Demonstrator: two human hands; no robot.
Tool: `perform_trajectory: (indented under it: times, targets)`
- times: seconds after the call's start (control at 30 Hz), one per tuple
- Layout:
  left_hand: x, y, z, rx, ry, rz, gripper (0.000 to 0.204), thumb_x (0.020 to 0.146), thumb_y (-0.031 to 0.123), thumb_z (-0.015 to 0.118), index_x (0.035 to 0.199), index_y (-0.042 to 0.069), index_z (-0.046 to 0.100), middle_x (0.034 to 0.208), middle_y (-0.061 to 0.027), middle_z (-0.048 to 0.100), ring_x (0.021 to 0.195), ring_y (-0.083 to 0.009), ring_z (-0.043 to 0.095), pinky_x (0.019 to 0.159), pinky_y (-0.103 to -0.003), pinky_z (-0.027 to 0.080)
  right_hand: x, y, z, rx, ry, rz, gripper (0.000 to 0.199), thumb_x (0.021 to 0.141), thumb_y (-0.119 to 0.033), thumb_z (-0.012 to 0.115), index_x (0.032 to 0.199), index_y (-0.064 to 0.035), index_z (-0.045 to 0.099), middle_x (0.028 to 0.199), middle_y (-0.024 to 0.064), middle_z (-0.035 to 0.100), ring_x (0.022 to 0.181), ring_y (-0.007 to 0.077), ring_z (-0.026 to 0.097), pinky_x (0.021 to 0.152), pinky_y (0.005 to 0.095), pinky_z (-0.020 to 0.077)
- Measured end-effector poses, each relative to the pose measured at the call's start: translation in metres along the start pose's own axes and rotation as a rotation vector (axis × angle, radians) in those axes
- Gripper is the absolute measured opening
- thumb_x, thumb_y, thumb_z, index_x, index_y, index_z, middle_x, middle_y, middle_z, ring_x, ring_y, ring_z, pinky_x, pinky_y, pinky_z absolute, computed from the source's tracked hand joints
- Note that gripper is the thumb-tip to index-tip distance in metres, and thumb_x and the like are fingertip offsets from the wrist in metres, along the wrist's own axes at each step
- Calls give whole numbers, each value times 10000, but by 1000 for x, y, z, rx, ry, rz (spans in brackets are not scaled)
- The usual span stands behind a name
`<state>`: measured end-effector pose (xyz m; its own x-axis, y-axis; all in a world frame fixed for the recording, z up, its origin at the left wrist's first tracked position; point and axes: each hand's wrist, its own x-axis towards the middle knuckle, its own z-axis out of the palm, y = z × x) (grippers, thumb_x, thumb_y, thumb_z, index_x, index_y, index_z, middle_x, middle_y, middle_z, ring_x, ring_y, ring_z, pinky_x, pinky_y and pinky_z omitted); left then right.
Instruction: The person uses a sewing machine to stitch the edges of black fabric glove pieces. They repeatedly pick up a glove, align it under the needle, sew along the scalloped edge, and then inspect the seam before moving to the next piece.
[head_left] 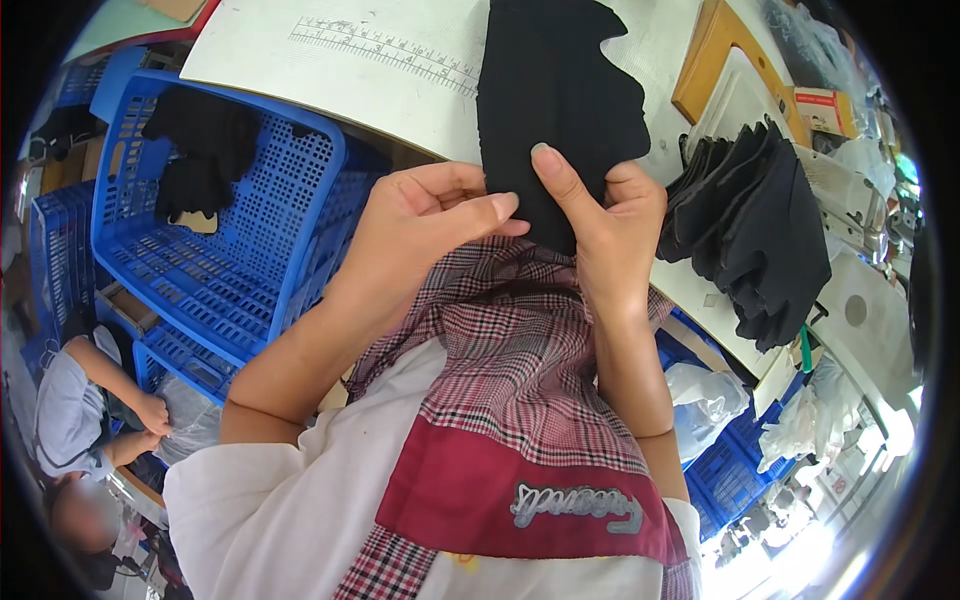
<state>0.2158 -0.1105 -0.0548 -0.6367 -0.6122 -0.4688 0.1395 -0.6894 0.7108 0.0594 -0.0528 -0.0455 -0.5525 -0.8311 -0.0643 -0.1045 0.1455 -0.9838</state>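
Fabric point(560, 90), one black cut piece, is lying partly on the white desk point(250, 65), its near end resting between both hands. It is looking light, soft and floppy, probably not slippery or fragile, so holding opposite edges is seeming wise. Left hand point(425, 220) is pinching the left edge; right hand point(612, 225) is gripping the right side, thumb pressing on top, so the fingers point(560, 182) of both are clamped on cloth. Leftmost, a blue basket point(312, 215) is holding black pieces point(205, 130). A checked apron point(530, 370) is bunching under the hands. Rightward, a black stack point(770, 230) is sitting near the right hand, crowding that side.
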Motion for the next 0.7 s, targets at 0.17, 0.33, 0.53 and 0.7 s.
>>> perform_trajectory:
  times: [0.17, 0.33, 0.53, 0.7]
  targets:
    - [3, -6, -3, 23, -9, 37, 213, 899, 44, 623, 1076, -58, 683, 997, -104, 704, 898, -193, 689, 829, -327, 572, -2, -4, 2, -16, 10, -29, 313, 828, -174, 807, 661, 20, 627, 622, -25, 632, 579, 7, 482, 493, 205, 376]
    - [2, -2, 3, 30, 3, 50, 209, 901, 36, 613, 1073, -60, 686, 1007, -123, 704, 889, -192, 689, 819, -327, 579, 0, 2, -3, -9, -3, -21, 303, 827, -174, 807, 675, 29, 642, 630, -8, 651, 582, 12, 493, 499, 210, 385]
    - [4, -6, -1, 27, -12, 73, 224, 898, 17, 603, 1090, -71, 677, 1013, -129, 704, 882, -194, 691, 827, -340, 584, 0, 0, -2, 14, 8, -27, 307, 832, -178, 804, 670, 25, 642, 633, -1, 659, 579, 17, 498, 499, 212, 388]
    - [1, -5, -4, -75, -49, 94, 205, 901, 15, 614, 1074, -69, 683, 1011, -123, 704, 881, -184, 689, 838, -340, 588, 1, 0, 2, 68, 51, -9, 332, 835, -192, 803, 653, 18, 623, 623, -8, 645, 575, 15, 494, 500, 212, 388]
